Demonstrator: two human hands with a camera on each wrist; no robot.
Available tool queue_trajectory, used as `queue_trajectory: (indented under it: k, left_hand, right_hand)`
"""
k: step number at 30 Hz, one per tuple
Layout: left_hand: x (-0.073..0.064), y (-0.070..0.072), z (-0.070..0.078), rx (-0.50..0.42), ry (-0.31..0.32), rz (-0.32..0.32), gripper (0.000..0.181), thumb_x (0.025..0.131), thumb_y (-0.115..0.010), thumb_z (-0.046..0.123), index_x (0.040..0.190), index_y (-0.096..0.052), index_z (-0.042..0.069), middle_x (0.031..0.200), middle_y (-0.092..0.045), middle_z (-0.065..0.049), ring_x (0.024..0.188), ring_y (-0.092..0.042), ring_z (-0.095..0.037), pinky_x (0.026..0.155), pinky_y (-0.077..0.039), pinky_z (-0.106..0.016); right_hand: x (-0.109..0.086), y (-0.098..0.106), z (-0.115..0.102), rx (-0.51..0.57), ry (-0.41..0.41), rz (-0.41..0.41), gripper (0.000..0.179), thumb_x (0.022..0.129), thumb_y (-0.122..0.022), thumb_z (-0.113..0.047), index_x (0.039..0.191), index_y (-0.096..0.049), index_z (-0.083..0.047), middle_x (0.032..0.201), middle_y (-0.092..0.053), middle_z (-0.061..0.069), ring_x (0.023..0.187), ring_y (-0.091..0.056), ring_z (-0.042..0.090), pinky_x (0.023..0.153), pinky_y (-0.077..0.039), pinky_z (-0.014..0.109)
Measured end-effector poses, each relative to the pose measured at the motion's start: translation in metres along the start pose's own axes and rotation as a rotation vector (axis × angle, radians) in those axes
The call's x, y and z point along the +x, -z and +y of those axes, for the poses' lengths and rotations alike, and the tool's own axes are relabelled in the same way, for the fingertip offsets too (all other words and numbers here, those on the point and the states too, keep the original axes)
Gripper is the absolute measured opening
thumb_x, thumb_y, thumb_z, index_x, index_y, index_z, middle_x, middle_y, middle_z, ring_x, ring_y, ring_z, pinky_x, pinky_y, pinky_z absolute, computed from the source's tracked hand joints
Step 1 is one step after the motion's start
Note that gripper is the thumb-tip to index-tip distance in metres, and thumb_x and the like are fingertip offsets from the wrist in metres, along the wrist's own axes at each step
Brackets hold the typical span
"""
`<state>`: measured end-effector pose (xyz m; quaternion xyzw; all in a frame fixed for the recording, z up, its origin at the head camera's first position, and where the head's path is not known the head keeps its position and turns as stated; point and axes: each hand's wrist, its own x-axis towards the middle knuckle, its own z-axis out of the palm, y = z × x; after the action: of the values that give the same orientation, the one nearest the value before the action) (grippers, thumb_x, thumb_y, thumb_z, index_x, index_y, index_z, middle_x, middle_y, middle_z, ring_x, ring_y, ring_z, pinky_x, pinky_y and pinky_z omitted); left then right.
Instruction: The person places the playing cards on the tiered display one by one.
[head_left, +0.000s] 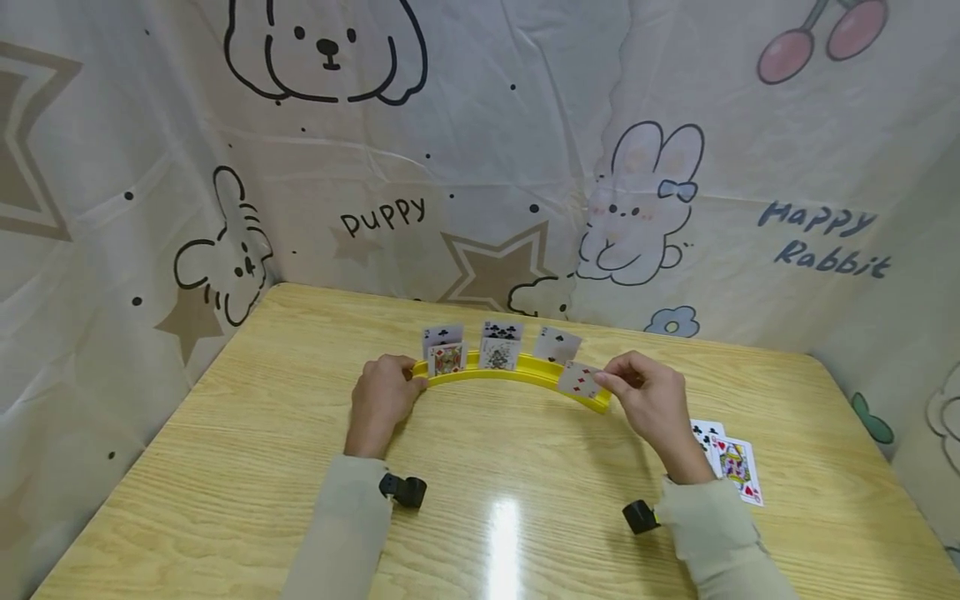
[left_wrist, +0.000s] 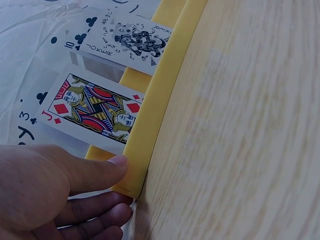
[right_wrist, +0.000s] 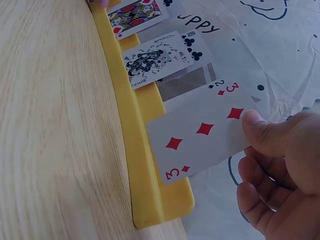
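Observation:
A curved yellow card holder (head_left: 540, 374) stands on the wooden table. My left hand (head_left: 384, 396) grips its left end, thumb against the front. With thumb and fingers, my right hand (head_left: 651, 404) pinches the outer edge of a three of diamonds (right_wrist: 205, 129), whose lower edge meets the holder near its right end. In the front row stand a jack of diamonds (left_wrist: 97, 107) and a joker (left_wrist: 132, 42). Behind them rise a three of clubs (head_left: 442, 334), a ten of clubs (head_left: 502, 329) and a two of spades (head_left: 557, 342), the last partly covered in the right wrist view.
A queen of hearts (head_left: 737, 467) lies face up over a club card (head_left: 705, 429) on the table (head_left: 825, 517), beside my right wrist. A printed curtain (head_left: 480, 167) hangs along the table's back edge and both sides.

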<state>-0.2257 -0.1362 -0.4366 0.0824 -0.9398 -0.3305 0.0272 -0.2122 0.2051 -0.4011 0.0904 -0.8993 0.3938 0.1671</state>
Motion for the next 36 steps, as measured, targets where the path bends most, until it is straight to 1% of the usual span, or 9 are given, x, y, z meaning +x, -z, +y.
queue_trajectory:
  k: [11,19,24,30,36]
  left_hand:
    - [0.002,0.0,0.001,0.012,0.009,0.0,0.037,0.09,-0.077,0.023,0.122,-0.073,0.005,0.102,-0.072,-0.01,0.092,-0.065,-0.026,0.075,-0.051,-0.043]
    - [0.0,0.0,0.0,-0.007,0.016,-0.004,0.038,0.09,-0.077,0.023,0.123,-0.072,0.004,0.1,-0.07,-0.01,0.085,-0.062,-0.024,0.071,-0.05,-0.041]
    - [-0.001,-0.002,0.001,-0.018,0.023,-0.003,0.038,0.09,-0.077,0.023,0.123,-0.072,0.005,0.1,-0.07,-0.01,0.082,-0.061,-0.022,0.07,-0.05,-0.04]
    - [-0.001,-0.002,0.001,-0.016,0.019,0.002,0.038,0.09,-0.077,0.023,0.123,-0.072,0.004,0.1,-0.07,-0.01,0.083,-0.061,-0.023,0.071,-0.05,-0.04]
    - [-0.001,-0.002,0.001,-0.014,0.009,0.008,0.037,0.09,-0.077,0.023,0.121,-0.073,0.004,0.1,-0.07,-0.01,0.085,-0.062,-0.024,0.072,-0.05,-0.041]
  right_hand:
    - [0.011,-0.011,-0.001,0.011,-0.009,-0.001,0.014,0.088,-0.079,-0.013,0.082,-0.069,-0.006,0.08,-0.067,0.005,0.069,-0.056,0.02,0.06,-0.046,0.023]
    - [0.016,-0.019,-0.005,0.044,-0.015,0.001,0.013,0.087,-0.079,-0.012,0.082,-0.07,-0.005,0.08,-0.067,0.006,0.07,-0.055,0.021,0.061,-0.046,0.024]
    - [0.019,-0.023,-0.008,0.042,-0.013,-0.003,0.014,0.088,-0.079,-0.014,0.082,-0.069,-0.006,0.081,-0.066,0.006,0.07,-0.055,0.021,0.061,-0.045,0.024]
    - [0.021,-0.027,-0.009,0.043,0.004,0.004,0.014,0.087,-0.08,-0.013,0.081,-0.069,-0.006,0.08,-0.068,0.006,0.069,-0.057,0.021,0.061,-0.046,0.024]
    - [0.022,-0.03,-0.01,0.025,0.005,-0.006,0.014,0.087,-0.08,-0.012,0.08,-0.069,-0.006,0.081,-0.068,0.006,0.069,-0.056,0.021,0.062,-0.047,0.025]
